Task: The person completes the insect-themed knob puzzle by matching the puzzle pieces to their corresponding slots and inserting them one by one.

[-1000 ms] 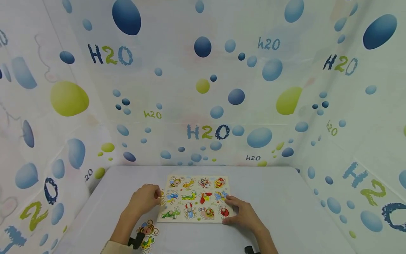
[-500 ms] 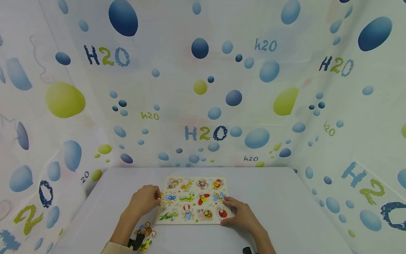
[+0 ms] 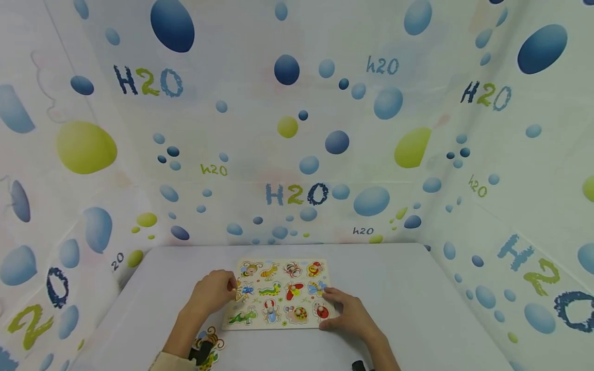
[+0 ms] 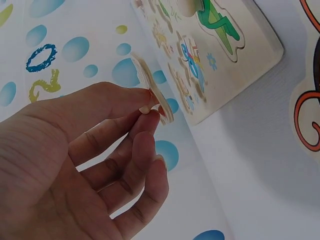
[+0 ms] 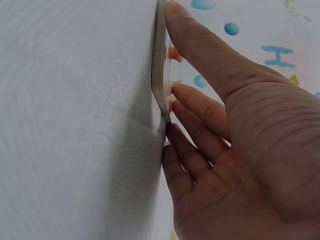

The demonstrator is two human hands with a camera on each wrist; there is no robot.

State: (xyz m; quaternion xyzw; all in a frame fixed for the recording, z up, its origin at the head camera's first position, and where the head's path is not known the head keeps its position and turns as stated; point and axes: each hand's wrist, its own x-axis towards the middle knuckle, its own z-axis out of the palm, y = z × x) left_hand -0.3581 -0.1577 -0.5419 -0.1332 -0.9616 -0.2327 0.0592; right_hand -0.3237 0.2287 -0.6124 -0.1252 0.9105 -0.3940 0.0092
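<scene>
A wooden peg puzzle board with colourful insect pictures lies flat on the white table. At its left edge my left hand pinches a thin wooden puzzle piece by its small round peg. That piece is tilted on edge beside the board, its picture turned away in the left wrist view. My right hand rests at the board's right front corner, thumb near the front edge and fingers spread loosely along the right side. Several insects on the board carry pegs.
Loose pieces, a bee and a green-and-yellow one, lie by my left forearm, partly hidden by the black wrist strap. A printed sheet with blue and green spots surrounds the table.
The whole scene has shifted slightly left in the head view. My left hand keeps its pinch on the puzzle piece, and the right hand stays at the board's corner.
</scene>
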